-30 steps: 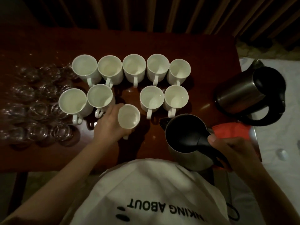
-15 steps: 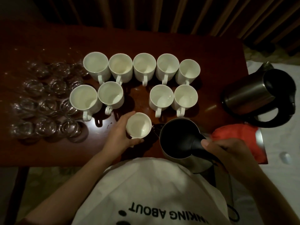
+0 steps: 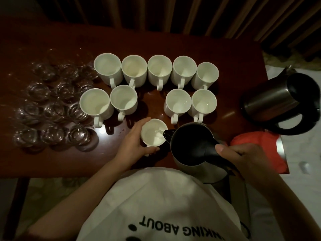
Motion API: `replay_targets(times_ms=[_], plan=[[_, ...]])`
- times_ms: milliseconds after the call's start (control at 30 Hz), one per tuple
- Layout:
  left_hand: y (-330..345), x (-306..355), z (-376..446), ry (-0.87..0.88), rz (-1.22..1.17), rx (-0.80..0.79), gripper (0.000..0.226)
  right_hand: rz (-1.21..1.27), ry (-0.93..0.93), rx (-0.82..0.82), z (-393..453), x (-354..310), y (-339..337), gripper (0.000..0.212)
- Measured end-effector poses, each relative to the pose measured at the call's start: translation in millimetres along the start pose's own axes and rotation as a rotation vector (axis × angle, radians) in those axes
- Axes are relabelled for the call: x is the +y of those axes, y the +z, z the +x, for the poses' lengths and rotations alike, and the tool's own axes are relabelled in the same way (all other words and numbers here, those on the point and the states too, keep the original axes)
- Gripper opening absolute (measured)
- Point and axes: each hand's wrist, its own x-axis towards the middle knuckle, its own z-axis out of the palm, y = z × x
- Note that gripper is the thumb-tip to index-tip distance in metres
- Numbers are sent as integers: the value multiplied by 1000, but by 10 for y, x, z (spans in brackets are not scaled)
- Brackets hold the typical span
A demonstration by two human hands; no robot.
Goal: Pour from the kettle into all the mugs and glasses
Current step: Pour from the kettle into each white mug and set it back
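Observation:
My right hand [image 3: 243, 159] grips the black handle of a steel kettle [image 3: 191, 146], tilted left with its spout over a white mug [image 3: 152, 133]. A thin stream of water falls into that mug. My left hand [image 3: 133, 143] wraps around the mug's left side, near the table's front edge. Several more white mugs [image 3: 159, 70] stand in two rows behind it, handles toward me. Several clear glasses [image 3: 50, 108] are clustered at the left of the dark wooden table [image 3: 173, 37].
A second steel kettle [image 3: 278, 100] with a black handle stands at the table's right end. A red cloth [image 3: 260, 145] lies by the right front corner. White bedding lies beyond the right edge, and a slatted wall rises behind the table.
My left hand drew the mug toward the front edge. The kettle moved left and tilted until its spout reached over the mug, and water now runs out.

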Motion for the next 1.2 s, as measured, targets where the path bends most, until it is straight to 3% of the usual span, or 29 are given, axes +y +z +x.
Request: replay_targets(times_ms=[100, 533, 800, 1200], plan=[[6, -23, 1, 7, -11, 0, 94, -2, 3, 12, -21, -19, 7, 72], [35, -68, -15, -37, -153, -8, 92, 29, -23, 0, -30, -80, 46, 55], [35, -74, -12, -72, -188, -24, 93, 48, 8, -1, -41, -94, 29, 67], [39, -79, -8, -99, -232, -61, 95, 41, -14, -4, -34, -126, 48, 59]])
